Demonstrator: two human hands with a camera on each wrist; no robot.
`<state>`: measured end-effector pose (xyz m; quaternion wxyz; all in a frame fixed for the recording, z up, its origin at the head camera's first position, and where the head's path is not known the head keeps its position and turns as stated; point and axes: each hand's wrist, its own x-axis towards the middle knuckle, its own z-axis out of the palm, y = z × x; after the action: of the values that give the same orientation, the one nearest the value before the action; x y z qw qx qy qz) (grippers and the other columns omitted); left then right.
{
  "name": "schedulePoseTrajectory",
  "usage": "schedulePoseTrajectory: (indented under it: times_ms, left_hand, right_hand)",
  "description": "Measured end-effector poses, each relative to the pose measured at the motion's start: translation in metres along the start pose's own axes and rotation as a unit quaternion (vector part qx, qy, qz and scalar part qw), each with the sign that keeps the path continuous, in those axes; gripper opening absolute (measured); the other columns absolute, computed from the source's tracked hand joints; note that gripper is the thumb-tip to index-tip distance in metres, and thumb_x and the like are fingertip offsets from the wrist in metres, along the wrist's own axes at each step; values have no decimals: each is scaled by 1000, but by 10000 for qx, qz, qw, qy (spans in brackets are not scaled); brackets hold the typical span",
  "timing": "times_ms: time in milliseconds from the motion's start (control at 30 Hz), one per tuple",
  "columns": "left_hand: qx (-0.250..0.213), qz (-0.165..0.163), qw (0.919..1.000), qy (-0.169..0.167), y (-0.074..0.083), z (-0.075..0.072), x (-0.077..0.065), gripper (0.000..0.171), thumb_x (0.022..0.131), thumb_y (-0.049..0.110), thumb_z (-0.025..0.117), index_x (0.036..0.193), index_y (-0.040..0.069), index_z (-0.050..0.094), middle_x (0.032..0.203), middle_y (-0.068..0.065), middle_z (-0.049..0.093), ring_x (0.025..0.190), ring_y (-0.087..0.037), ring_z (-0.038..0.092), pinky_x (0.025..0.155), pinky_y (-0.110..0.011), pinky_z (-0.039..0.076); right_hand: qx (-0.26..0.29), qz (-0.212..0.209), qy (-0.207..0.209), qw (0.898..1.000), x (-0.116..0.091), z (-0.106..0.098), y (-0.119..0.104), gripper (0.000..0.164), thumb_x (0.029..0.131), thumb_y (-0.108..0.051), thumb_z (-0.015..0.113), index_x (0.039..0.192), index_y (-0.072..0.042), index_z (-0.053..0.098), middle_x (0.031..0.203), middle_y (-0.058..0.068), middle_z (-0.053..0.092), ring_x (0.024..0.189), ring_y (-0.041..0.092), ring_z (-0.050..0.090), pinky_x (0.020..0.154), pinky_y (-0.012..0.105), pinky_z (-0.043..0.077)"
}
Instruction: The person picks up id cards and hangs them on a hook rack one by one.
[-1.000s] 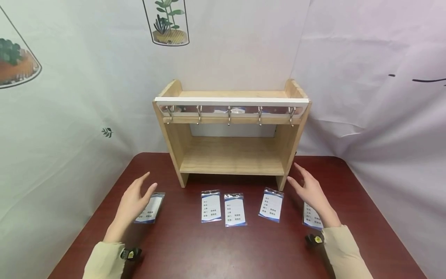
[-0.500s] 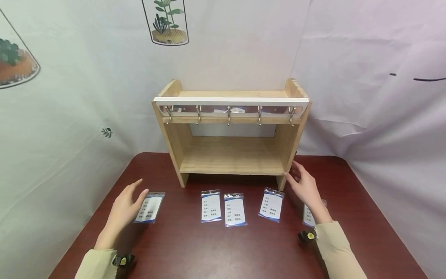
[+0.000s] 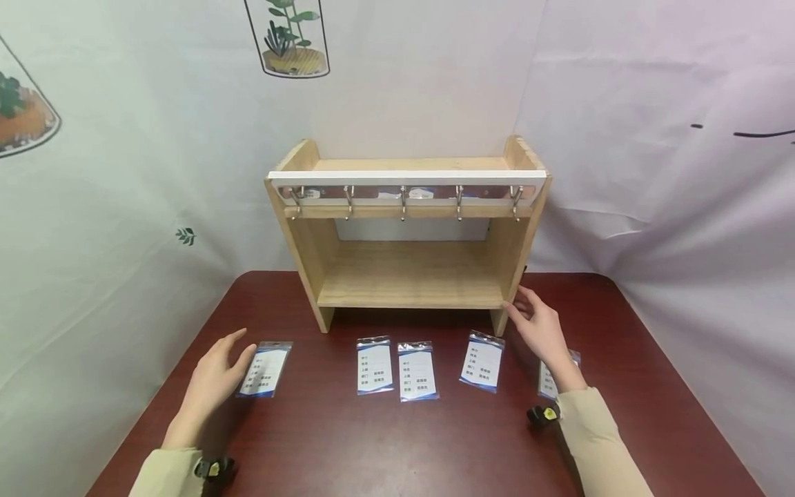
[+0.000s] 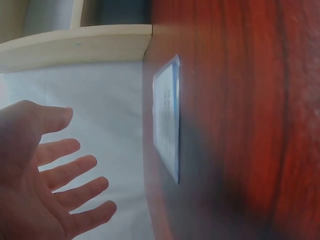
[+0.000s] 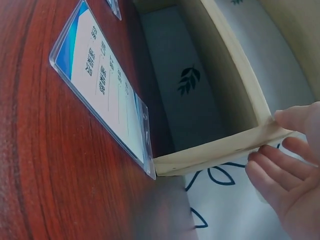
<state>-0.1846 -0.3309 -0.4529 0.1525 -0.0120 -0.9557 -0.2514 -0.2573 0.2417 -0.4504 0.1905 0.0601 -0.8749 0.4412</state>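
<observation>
A wooden rack [image 3: 413, 273] with a row of metal hooks [image 3: 404, 201] along its white front rail stands at the back. My right hand [image 3: 539, 333] holds the lower part of its right side panel [image 5: 225, 149], thumb at the front edge and fingers along the outer face. In the left wrist view, my left hand [image 4: 40, 170] has its fingers spread with nothing in them. The head view puts this hand beside the leftmost badge holder [image 3: 266, 369], which lies flat. Another badge holder [image 3: 549, 378] lies partly hidden under my right wrist.
Between the hands, in front of the rack, lie three more badge holders: one left of centre [image 3: 375, 366], one at the centre [image 3: 417, 371] and a tilted one [image 3: 482, 362]. A white curtain [image 3: 124, 207] with printed plants surrounds the dark red table [image 3: 373, 449].
My right hand has moved left and taken hold of the rack's side panel. My left hand has drawn back to the left, uncovering the badge holder. The view has shifted slightly.
</observation>
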Motion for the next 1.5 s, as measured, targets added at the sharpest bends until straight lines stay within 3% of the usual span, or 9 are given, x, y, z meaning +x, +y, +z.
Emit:
schedulePoseTrajectory:
  times_ms: [667, 933, 1167, 1500]
  left_hand:
    - [-41, -826, 9897, -1168, -18, 1, 2, 65, 97, 27, 66, 137, -18, 41, 132, -42, 50, 121, -57, 48, 97, -67, 40]
    - [75, -882, 9879, -1270, -23, 4, 7, 68, 91, 26, 71, 131, -22, 45, 123, -44, 54, 111, -56, 54, 91, -65, 44]
    - [519, -768, 9875, -1272, -22, 9, 12, 69, 88, 31, 74, 123, -23, 52, 116, -44, 55, 107, -57, 52, 88, -66, 44]
    - [294, -779, 9858, -1460, -14, 12, 20, 79, 81, 37, 83, 123, -23, 53, 116, -42, 59, 106, -56, 55, 87, -62, 47]
  right_hand:
    - [-9, 142, -223, 9997, 1, -4, 1, 50, 99, -30, 66, 137, 2, 56, 116, 26, 69, 103, 37, 69, 84, 48, 57]
    - [-49, 88, -198, 9998, 1, -5, 0, 49, 99, -29, 67, 136, 2, 57, 117, 25, 69, 102, 37, 70, 83, 48, 57]
    - [-19, 95, -231, 9997, 2, -5, 0, 51, 99, -32, 66, 137, 1, 57, 118, 25, 68, 104, 37, 69, 84, 50, 57]
    - [-106, 101, -184, 9997, -1, -6, 0, 50, 99, -31, 67, 135, 2, 58, 118, 26, 68, 103, 38, 69, 83, 51, 57]
